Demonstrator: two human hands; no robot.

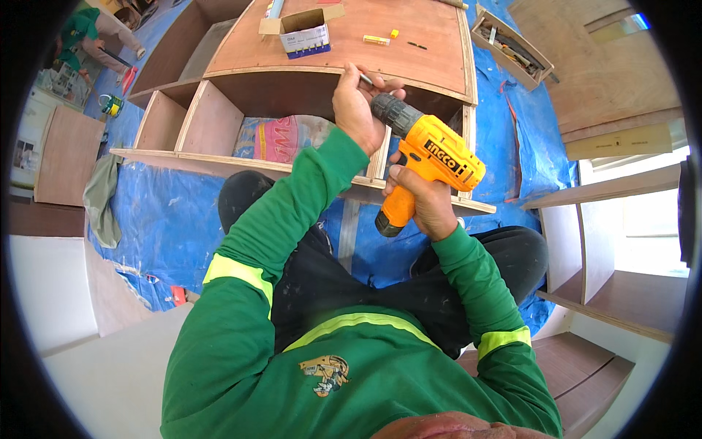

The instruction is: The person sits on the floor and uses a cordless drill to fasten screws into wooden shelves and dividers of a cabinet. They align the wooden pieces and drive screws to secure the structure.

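Note:
My right hand (431,199) is wrapped round the grip of an orange-yellow cordless drill (444,152), whose black chuck points up and to the left. Just beside the chuck, my left hand (358,110) has its palm turned up and its fingers curled. A short, thin metal rod (366,79), like a driver bit, shows between its fingers. Beyond both hands lies a plywood cabinet panel (248,55) with an open cardboard box (306,40) on it. A small yellow case (376,40), a yellow piece (395,34) and a small dark bit (417,45) lie right of the box.
A printed sack (281,137) lies in a cabinet compartment below the panel. A wooden toolbox (512,47) with tools stands at the far right. Blue sheeting (168,219) covers the floor. Shelving (621,293) stands close on the right. Another person (95,36) is at the far left.

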